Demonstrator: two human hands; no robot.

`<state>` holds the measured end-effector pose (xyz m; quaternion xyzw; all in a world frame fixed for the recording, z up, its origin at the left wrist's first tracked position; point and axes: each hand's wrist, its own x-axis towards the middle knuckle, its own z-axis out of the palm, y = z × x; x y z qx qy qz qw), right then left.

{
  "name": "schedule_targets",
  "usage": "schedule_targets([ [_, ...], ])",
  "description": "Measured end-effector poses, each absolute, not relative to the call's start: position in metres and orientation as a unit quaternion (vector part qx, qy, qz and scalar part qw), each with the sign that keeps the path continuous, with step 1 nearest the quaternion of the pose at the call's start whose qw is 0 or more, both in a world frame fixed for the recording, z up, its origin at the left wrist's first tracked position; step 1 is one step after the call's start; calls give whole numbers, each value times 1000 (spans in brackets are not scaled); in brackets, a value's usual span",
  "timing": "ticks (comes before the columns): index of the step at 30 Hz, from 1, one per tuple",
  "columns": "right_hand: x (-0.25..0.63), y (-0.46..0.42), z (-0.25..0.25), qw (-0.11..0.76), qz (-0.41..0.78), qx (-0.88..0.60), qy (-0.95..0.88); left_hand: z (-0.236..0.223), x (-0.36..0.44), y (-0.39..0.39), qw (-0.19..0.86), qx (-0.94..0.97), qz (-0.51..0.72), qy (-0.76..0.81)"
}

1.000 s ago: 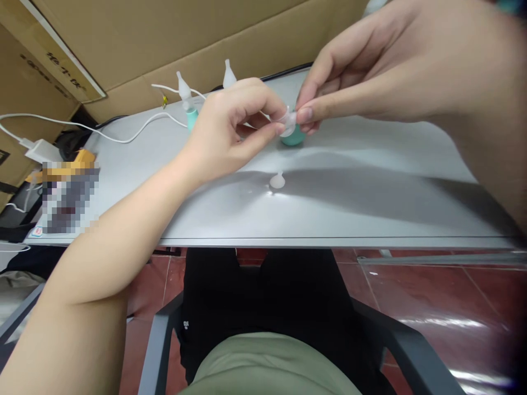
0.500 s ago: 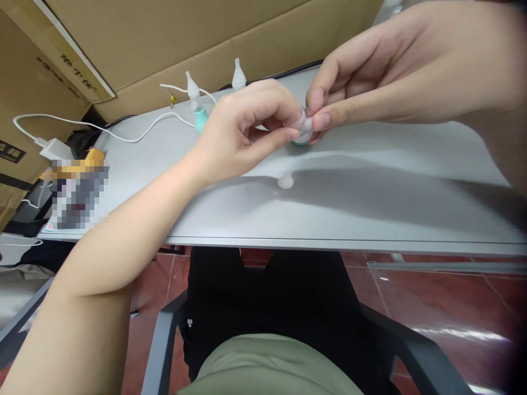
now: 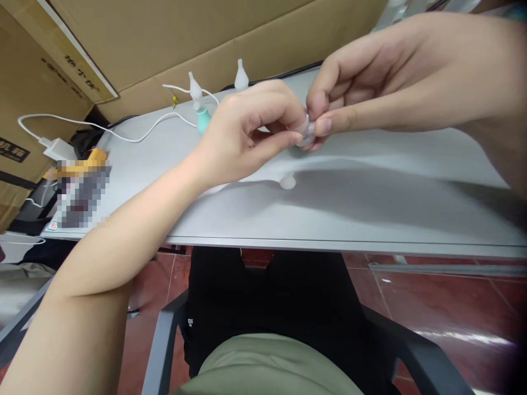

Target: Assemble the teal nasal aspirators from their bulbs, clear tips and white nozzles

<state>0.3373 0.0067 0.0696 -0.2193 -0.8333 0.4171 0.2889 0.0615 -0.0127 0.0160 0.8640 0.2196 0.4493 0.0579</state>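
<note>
A small clear plastic piece (image 3: 305,133) is held between my two hands above the table. My left hand (image 3: 257,123) pinches its left side with thumb and forefinger. From the right, thumb and fingers of my right hand (image 3: 370,82) are closed on the same piece. Just below it shows a blurred greenish part (image 3: 297,151), mostly hidden by my fingers. A small pale round piece (image 3: 287,182) lies nearer the front edge. Behind my left wrist stands a teal bottle-like body (image 3: 202,119) with a white pointed tip (image 3: 195,88). Another white tip (image 3: 241,75) rises behind my left hand.
The grey table (image 3: 370,219) backs onto a cardboard wall (image 3: 197,44). A white cable (image 3: 135,137) runs across the left side to a white charger (image 3: 60,149). Beside it lie a yellow object (image 3: 96,157) and a blurred-out dark item (image 3: 84,197).
The clear piece has turned or dropped slightly, and less teal shows beneath it. My right hand is a little lower. Both hands keep their grip, while the whole view has shifted slightly.
</note>
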Motion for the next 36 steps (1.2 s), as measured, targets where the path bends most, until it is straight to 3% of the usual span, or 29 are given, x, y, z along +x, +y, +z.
schedule_targets([
  [4,335,6,70,255,441,-222,-831,22,58,-21,66,875,408,252],
  [11,322,-24,78,399,377,-269,-792,20,63,-7,102,838,465,268],
  [19,313,-25,78,400,405,-303,-764,2,60,26,138,832,501,194],
  [27,312,-28,84,398,377,-299,-781,-2,64,37,157,811,488,281],
  [33,312,-33,89,406,348,-329,-778,-2,52,38,145,824,531,137],
  [36,313,-29,85,447,355,-316,-758,7,52,19,126,823,525,176],
])
